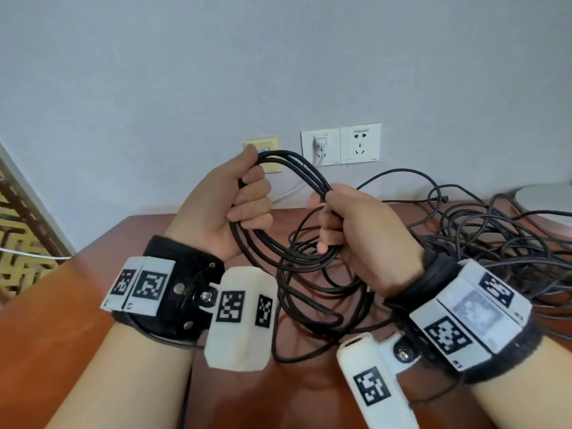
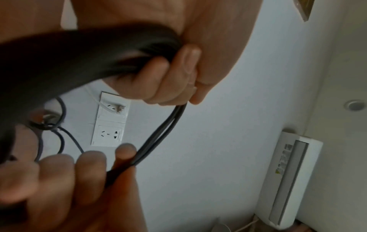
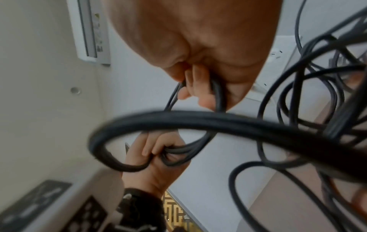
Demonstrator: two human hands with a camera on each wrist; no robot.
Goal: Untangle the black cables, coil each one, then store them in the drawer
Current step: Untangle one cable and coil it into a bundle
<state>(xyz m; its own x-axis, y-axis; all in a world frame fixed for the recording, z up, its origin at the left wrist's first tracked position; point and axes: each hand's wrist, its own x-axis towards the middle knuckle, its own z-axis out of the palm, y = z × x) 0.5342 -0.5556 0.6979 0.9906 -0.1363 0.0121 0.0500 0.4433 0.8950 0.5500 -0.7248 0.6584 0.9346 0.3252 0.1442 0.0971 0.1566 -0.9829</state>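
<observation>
black cables (image 1: pixel 297 168) look smooth, matt rubbery plastic; the counter (image 1: pixel 77 305) is glossy reddish-brown wood; wall sockets (image 1: pixel 360 144) are shiny white plastic.

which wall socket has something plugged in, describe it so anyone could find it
On the grey wall above the wooden table, two white sockets sit side by side. It is the left socket, nearer the beige plate. Only it holds a white plug; the right socket is bare.

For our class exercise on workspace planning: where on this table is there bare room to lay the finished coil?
Bare wood shows on the table left of the left hand, toward the patterned screen. The right side is crowded: the tangle spreads from under the right hand to the white round object.
</observation>
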